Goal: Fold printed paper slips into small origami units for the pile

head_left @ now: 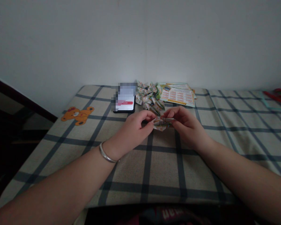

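Note:
Between my two hands is a small piece of folded printed paper [161, 124], pale with coloured print. My left hand [140, 123], with a silver bangle at the wrist, pinches its left side between thumb and fingers. On the right side, my right hand [184, 125] grips the paper with thumb and fingers. Just beyond my hands lies a cluster of similar folded paper pieces [146, 97]. Behind them to the right, a pile of flat printed sheets [176, 95] rests on the table. The fingertips partly hide the held piece.
A phone [125, 101] with a lit screen lies left of the folded pieces. The checked tablecloth [121, 181] bears an orange teddy bear picture [78, 115] at the left. Red and green items [279, 97] lie at the far right. A pale wall [140, 40] stands behind the table.

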`<state>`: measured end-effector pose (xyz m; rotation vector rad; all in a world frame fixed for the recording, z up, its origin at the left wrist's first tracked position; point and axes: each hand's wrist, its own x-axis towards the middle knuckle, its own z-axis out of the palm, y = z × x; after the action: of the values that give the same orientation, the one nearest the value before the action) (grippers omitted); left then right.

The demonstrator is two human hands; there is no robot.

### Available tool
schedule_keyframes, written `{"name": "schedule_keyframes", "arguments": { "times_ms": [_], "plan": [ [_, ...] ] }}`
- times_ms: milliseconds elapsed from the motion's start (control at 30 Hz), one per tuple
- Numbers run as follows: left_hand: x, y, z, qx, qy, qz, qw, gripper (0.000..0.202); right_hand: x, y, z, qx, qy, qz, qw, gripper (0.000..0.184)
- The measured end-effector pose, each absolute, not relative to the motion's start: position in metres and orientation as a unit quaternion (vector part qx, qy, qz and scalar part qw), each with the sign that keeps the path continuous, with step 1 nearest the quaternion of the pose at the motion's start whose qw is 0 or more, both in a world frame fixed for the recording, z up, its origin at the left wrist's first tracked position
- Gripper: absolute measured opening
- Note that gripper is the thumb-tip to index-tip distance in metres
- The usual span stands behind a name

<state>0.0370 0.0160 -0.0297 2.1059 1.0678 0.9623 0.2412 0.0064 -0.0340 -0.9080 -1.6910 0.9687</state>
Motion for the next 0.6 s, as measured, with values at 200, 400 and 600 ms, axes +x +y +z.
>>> {"name": "schedule_keyframes", "arguments": {
  "times_ms": [200,400,600],
  "plan": [
    [0.037,0.017,-0.029,0.784,0.400,0.368,0.299,0.017,0.245,0.008,-0.034,-0.374,-0.729,0.346,0.458,0.026],
    [0.038,0.014,-0.029,0.800,0.401,0.341,0.287,0.017,0.244,0.006,-0.026,-0.409,-0.795,0.203,0.399,0.037],
    [0.037,0.014,-0.030,0.826,0.387,0.323,0.252,0.016,0.244,0.001,-0.019,-0.457,-0.851,0.052,0.255,0.026]
  ]
}}
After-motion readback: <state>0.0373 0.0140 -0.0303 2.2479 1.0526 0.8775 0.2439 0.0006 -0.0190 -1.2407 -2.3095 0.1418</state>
